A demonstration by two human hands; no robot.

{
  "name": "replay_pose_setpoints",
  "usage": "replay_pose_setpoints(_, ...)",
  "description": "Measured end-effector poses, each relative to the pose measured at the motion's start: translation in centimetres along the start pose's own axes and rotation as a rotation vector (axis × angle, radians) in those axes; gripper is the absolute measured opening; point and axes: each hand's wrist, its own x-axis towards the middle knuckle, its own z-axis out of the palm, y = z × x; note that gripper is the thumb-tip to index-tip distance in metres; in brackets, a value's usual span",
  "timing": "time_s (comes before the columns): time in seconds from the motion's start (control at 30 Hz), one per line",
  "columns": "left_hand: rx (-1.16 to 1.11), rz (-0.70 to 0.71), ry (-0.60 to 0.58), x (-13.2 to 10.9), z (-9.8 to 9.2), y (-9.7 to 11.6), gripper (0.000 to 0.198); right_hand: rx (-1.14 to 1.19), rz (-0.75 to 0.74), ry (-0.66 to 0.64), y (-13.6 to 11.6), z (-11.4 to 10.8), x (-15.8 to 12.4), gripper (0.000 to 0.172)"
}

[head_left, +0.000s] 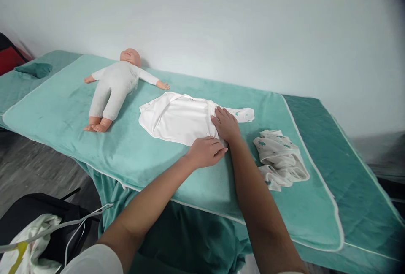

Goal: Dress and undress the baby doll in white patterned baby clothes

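Observation:
A white baby bodysuit (183, 118) lies spread on the green blanket, its one visible sleeve, with a small green print, reaching to the right. My right hand (226, 125) rests on the bodysuit's right part, palm down with the fingers stretched out. Just nearer to me, my left hand (206, 152) touches the garment's near edge. Its fingers are slightly bent and the thumb stands apart; the fingertips' underside is hidden. To the left, a baby doll (115, 84) in a white suit lies on its back, away from both hands.
A crumpled white printed cloth (281, 160) lies right of my forearm. The green blanket (152, 155) covers a long bed against a white wall (221, 25). Below left are a black chair (34, 204) with cloth on it and a pale cable (72, 222).

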Motion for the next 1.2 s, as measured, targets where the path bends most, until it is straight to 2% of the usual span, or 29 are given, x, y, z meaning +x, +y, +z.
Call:
replay_pose_setpoints(0.1,-0.033,-0.089,0.008,0.2,0.1,-0.2,0.043,0.013,0.047,0.05,-0.2,-0.1,1.2,0.046)
replay_pose_setpoints(0.23,-0.051,-0.157,-0.006,0.3,0.3,-0.4,0.041,-0.004,0.144,0.194,-0.5,0.0,3.5,0.038)
replay_pose_setpoints(0.4,-0.054,-0.176,-0.02,0.3,0.4,-0.4,0.039,0.051,0.068,0.306,-0.2,0.5,5.7,0.033)
replay_pose_setpoints(0.57,-0.049,-0.185,-0.042,0.5,0.2,-0.3,0.04,0.139,-0.008,0.222,0.9,1.2,6.9,0.022)
replay_pose_setpoints(0.83,-0.095,-0.243,0.008,0.4,0.4,-0.4,0.036,0.133,0.162,0.247,0.9,1.2,7.6,0.02)
replay_pose_setpoints(0.9,-0.121,-0.286,0.085,0.4,0.6,-0.5,0.03,0.13,0.131,0.299,0.5,0.7,7.1,0.021)
replay_pose_setpoints(1.0,-0.119,-0.332,0.189,0.4,0.8,-0.8,0.023,0.159,-0.007,0.344,-0.1,0.2,6.2,0.024)
replay_pose_setpoints(1.1,-0.022,-0.354,0.168,0.5,1.0,-0.9,0.024,0.179,-0.103,0.25,-0.4,0.3,5.7,0.028)
replay_pose_setpoints(1.2,0.106,-0.383,0.112,0.7,1.1,-0.6,0.023,0.188,-0.094,0.18,-0.1,0.9,6.4,0.031)
